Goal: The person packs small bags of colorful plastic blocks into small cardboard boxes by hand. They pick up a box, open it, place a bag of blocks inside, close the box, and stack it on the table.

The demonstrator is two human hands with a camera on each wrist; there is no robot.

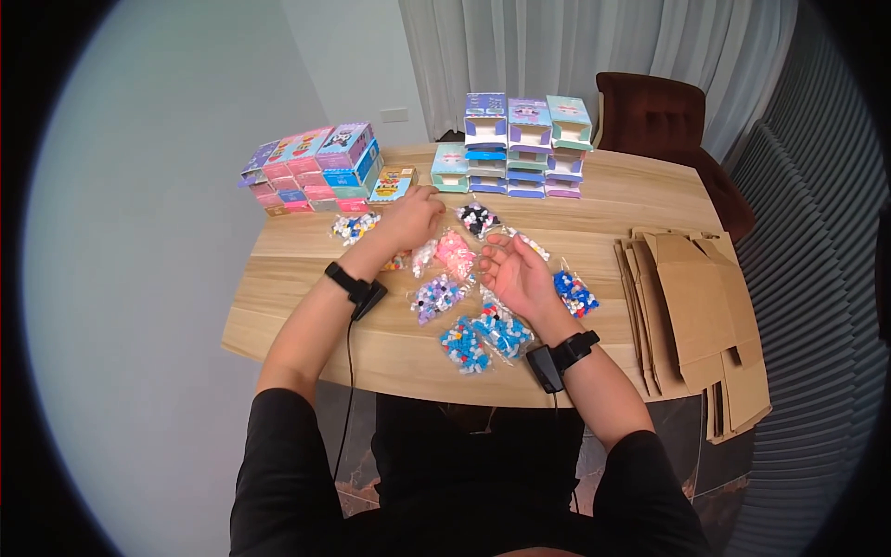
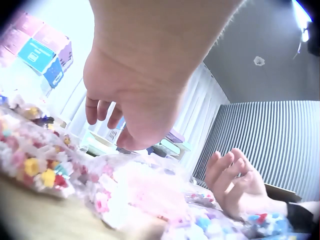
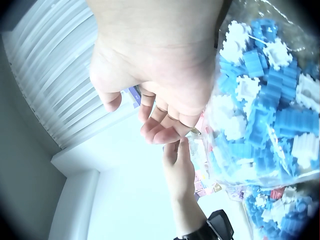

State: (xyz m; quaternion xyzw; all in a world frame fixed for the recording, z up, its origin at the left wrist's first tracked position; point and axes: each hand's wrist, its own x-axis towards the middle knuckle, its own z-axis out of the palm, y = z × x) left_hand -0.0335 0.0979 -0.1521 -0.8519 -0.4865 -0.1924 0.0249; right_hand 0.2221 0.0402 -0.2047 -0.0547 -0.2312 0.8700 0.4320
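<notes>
My left hand (image 1: 413,223) reaches over bags of small plastic block pieces, its fingers hanging loosely with nothing held in the left wrist view. Close to its fingertips lie a yellow-fronted box (image 1: 391,183) and a bag of black and white pieces (image 1: 477,219). Beneath and beside it is a bag of pink pieces (image 1: 455,252). My right hand (image 1: 520,283) is turned palm inward, fingers loosely bent and holding nothing. Near it lie a bag of blue and white pieces (image 3: 270,110), a purple bag (image 1: 436,295) and a dark blue bag (image 1: 574,293).
Closed colourful boxes (image 1: 311,167) are stacked at the back left of the wooden table (image 1: 278,278). Opened boxes (image 1: 527,137) stand stacked at the back centre. Flattened cardboard cartons (image 1: 696,306) lean over the right edge. Behind stands a brown chair (image 1: 654,116).
</notes>
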